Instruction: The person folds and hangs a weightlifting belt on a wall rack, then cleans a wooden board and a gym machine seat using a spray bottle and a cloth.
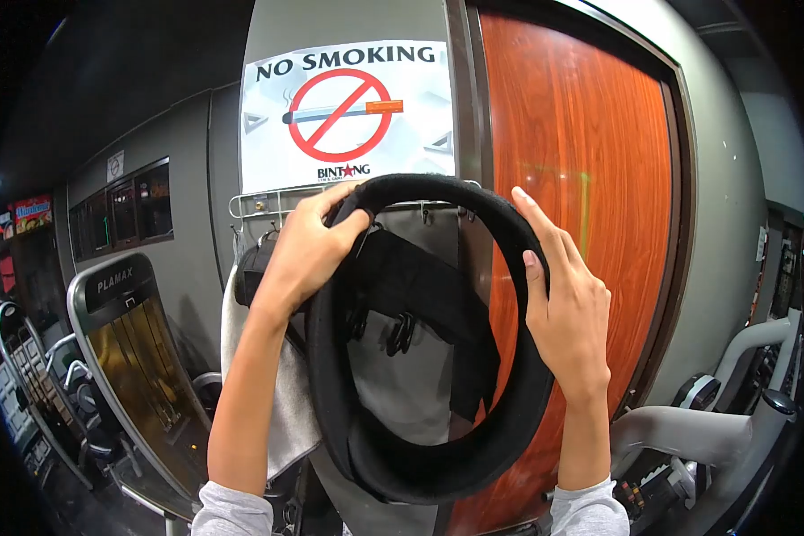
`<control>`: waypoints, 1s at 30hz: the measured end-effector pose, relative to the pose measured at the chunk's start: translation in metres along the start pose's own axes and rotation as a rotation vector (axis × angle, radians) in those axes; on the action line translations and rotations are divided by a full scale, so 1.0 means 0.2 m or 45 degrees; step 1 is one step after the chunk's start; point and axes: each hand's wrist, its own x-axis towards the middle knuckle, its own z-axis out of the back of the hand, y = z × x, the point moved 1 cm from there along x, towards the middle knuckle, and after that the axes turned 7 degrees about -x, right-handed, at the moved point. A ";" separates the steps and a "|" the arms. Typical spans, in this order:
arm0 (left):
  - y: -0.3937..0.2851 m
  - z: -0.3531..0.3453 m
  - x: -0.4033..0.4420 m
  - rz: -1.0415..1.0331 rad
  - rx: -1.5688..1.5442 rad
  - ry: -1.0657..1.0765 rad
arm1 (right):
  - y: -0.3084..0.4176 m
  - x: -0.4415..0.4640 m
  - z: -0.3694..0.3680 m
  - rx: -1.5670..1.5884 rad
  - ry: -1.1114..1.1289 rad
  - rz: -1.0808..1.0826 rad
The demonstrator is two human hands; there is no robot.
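Observation:
A black padded ring (438,478), closed into a loop, is held up in front of a wall rack. My left hand (311,246) grips its upper left part, with the thumb on the inner side and the fingers behind. On the right side, my right hand (570,308) holds the ring between thumb and fingers, the fingertips pointing up. Through the loop show black cloth (429,286) and several black hooks or clips (400,334). The wire rack (259,205) is partly hidden by my left hand and the ring.
A no-smoking sign (348,112) is above the rack, beside a reddish wooden door (590,161). A light grey towel (286,411) hangs at the left. Gym machines stand left (134,357) and right (688,433).

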 end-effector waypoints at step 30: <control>0.02 -0.09 -0.17 -0.534 0.304 -0.219 | 0.01 -0.12 -0.04 0.147 0.093 0.017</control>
